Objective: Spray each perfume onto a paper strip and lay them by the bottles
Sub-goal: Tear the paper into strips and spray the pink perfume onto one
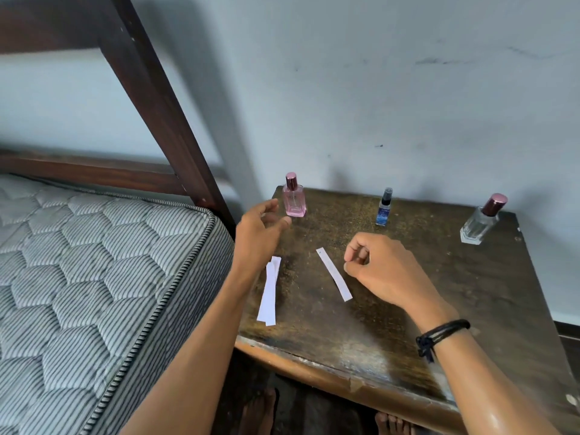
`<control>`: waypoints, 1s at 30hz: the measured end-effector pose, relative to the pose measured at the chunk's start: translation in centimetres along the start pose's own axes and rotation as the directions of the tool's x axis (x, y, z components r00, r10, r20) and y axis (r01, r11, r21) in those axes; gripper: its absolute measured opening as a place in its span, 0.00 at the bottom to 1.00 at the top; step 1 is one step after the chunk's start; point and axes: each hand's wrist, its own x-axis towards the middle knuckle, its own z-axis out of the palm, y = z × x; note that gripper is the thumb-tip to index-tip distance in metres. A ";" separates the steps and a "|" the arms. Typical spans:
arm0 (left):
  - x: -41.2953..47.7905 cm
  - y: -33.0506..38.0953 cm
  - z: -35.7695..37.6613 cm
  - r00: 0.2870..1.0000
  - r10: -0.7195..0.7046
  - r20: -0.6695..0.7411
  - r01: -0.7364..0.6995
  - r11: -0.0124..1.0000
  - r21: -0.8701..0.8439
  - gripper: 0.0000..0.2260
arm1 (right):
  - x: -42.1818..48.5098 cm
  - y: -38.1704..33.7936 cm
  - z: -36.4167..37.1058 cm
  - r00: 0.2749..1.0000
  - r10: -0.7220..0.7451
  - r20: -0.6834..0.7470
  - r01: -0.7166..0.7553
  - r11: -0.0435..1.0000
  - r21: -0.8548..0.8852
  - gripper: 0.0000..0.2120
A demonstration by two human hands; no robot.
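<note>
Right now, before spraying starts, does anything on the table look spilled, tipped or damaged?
Nothing spilled or tipped: the pink bottle, blue bottle and clear bottle stand capped. Only the table's front edge looks chipped and worn. The single strip lies askew mid-table.

Pink bottle (294, 196) stands at 11 o'clock, blue bottle (384, 207) at 12, clear bottle (481, 219) at 2; strip (334, 274) lies centre, stack (269, 291) at 9

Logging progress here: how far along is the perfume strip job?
Done: nothing visible; no strip lies by the pink bottle, blue bottle or clear bottle. In hand: left hand open beside the pink bottle. To do: all; single strip and strip stack lie unheld.
</note>
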 end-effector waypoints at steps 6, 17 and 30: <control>2.5 1.1 2.5 0.999 -0.028 0.045 0.030 0.999 -0.039 0.36 | 0.3 0.3 0.2 0.997 0.024 -0.068 -0.022 0.999 0.038 0.06; 2.1 2.3 5.1 0.992 -0.046 -0.118 0.053 0.997 0.060 0.15 | 0.9 0.9 0.2 0.995 0.038 -0.092 -0.032 0.997 0.068 0.05; -4.6 1.9 2.0 0.999 -0.011 0.037 0.014 0.997 -0.082 0.17 | 0.7 0.4 0.1 0.993 0.017 -0.113 -0.002 0.990 0.140 0.05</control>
